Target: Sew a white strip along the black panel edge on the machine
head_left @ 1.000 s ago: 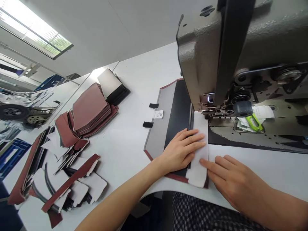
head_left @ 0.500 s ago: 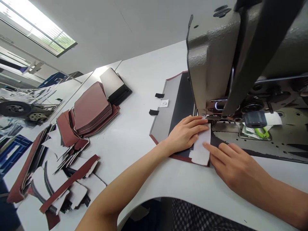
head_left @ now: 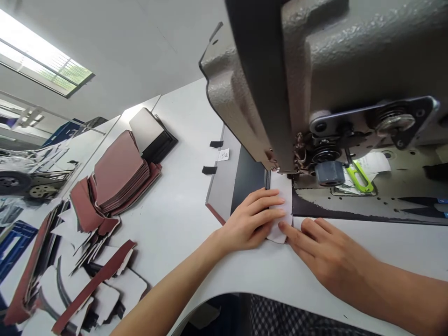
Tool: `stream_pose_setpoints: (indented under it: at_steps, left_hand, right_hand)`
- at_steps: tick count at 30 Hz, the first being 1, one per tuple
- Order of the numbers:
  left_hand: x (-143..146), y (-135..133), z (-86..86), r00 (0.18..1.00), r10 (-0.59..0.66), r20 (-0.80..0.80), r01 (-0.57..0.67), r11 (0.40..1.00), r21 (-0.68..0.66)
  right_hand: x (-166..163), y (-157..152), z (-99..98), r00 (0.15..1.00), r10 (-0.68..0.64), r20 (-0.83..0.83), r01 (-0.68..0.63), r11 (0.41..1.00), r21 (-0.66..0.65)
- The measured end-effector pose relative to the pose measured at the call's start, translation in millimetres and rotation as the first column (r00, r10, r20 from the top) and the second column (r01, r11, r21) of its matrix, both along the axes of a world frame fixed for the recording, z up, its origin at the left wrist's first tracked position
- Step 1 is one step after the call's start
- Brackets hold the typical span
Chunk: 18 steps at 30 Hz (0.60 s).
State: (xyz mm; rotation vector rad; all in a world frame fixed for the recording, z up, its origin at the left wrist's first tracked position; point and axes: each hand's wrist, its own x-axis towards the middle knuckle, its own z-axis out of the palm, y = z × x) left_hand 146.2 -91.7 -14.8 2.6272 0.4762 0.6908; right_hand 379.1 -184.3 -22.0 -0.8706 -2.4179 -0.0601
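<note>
A white-faced strip (head_left: 280, 205) lies over a grey and dark panel (head_left: 250, 175) with maroon edging, its far end under the sewing machine head (head_left: 241, 102). My left hand (head_left: 254, 219) rests flat on the strip and panel, fingers stretched toward the machine. At the strip's near right edge, my right hand (head_left: 325, 247) has its index finger on the white face and its thumb low beside the edge, the other fingers curled. The panel carries two black tabs (head_left: 209, 170) and a small white label (head_left: 223, 154). The machine head hides part of the panel.
Stacked maroon pieces (head_left: 121, 170) and grey-black pieces (head_left: 147, 130) stand on the white table (head_left: 182, 210). Loose maroon and white strips (head_left: 94, 284) lie nearer, at left. Green thread snips (head_left: 360, 177) and dark scissors (head_left: 420, 205) lie at the machine's right.
The view has shifted closer to the machine. The strip and panel sit further in under the machine head, and my left hand is now lower on the strip, closer to its near end.
</note>
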Motion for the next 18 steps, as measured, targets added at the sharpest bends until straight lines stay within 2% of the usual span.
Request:
stream_pose_setpoints:
  at_steps: [12,18]
  left_hand:
    - [0.5,3.1,-4.6,0.998,0.003,-0.069,0.000,0.999,0.048]
    - [6.8,22.5,-4.5,0.998,-0.014,-0.060,0.017,0.999,0.039]
  right_hand:
    - [-0.5,2.6,2.1,0.999,-0.052,0.008,0.052,0.999,-0.007]
    - [4.7,15.4,3.4,0.996,-0.075,0.055,0.075,0.997,-0.006]
